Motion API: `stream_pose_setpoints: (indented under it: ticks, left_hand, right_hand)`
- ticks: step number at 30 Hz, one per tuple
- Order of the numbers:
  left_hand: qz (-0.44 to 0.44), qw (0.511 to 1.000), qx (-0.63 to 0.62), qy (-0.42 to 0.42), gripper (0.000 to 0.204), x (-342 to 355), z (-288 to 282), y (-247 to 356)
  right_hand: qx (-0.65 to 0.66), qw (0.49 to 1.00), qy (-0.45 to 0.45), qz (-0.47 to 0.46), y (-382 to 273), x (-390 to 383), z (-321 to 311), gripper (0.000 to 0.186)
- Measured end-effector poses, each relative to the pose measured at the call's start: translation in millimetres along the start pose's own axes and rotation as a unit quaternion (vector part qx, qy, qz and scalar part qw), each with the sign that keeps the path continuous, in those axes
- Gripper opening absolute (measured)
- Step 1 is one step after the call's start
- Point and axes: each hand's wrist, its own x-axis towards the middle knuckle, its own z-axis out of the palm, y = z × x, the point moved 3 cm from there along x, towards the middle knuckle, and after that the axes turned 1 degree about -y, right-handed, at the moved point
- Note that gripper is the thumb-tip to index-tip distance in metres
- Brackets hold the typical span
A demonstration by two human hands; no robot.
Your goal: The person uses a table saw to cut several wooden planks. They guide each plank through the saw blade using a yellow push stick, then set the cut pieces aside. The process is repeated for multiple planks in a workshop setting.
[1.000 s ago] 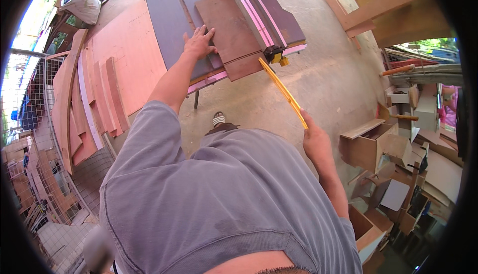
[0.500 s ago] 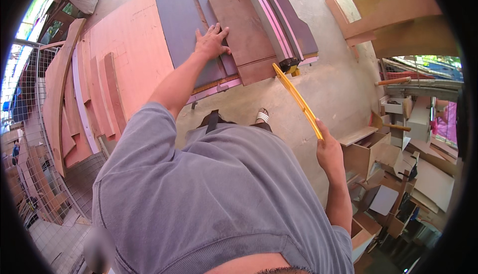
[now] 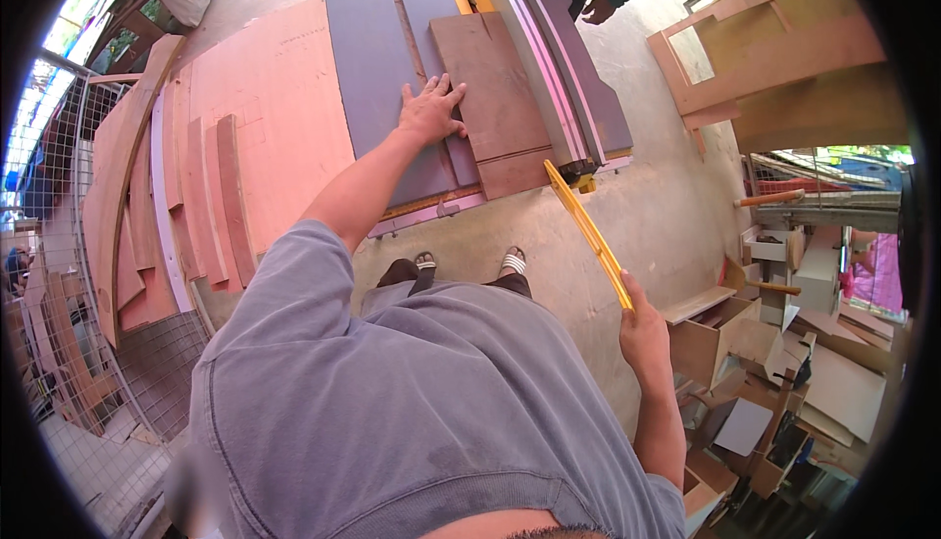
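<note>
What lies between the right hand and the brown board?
In the head view, a yellow stick spans the gap, its near end in the right hand, its far end at the near right corner of the brown board.

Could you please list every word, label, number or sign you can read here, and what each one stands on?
Pinkish wooden sheet: faint marks near its upper right corner, too small and faint to read.
Brown board, yellow stick: no lettering I can make out.
Nothing else is legible.

Your left hand (image 3: 429,114) spreads against the brown board (image 3: 498,98); your right hand (image 3: 643,331) grips a yellow stick (image 3: 591,235).
</note>
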Motion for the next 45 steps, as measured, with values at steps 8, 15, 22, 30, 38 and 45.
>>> stream_pose_setpoints:
  ticks: [8, 15, 22, 30, 38, 45]
  left_hand:
    - [-0.005, 1.0, -0.001, -0.009, 0.097, 7.1, -5.7, -3.4]
    - [-0.006, 1.0, -0.008, -0.01, 0.097, 14.1, -9.9, -7.8]
    - [-0.01, 1.0, -0.016, -0.018, 0.097, 19.2, -15.4, -10.8]
    - [-0.011, 1.0, -0.02, -0.016, 0.096, 24.2, -18.0, -14.5]
    - [-0.013, 1.0, -0.02, -0.016, 0.098, 29.1, -20.2, -17.0]
    - [-0.014, 1.0, -0.013, -0.017, 0.097, 32.8, -23.6, -19.2]
  right_hand:
    - [-0.001, 0.999, -0.026, 0.038, -10.2, 7.4, -5.6, 0.067]
    - [-0.001, 1.0, -0.015, 0.02, -10.6, 15.1, -5.1, 0.066]
    - [-0.007, 1.0, 0.007, -0.014, -10.5, 22.0, -1.9, 0.065]
    - [-0.002, 1.0, -0.001, -0.002, -19.9, 26.0, -4.7, 0.066]
    - [-0.015, 1.0, 0.009, -0.013, -23.0, 30.5, -3.2, 0.065]
    - [-0.02, 1.0, 0.001, 0.002, -27.3, 34.9, -4.8, 0.065]
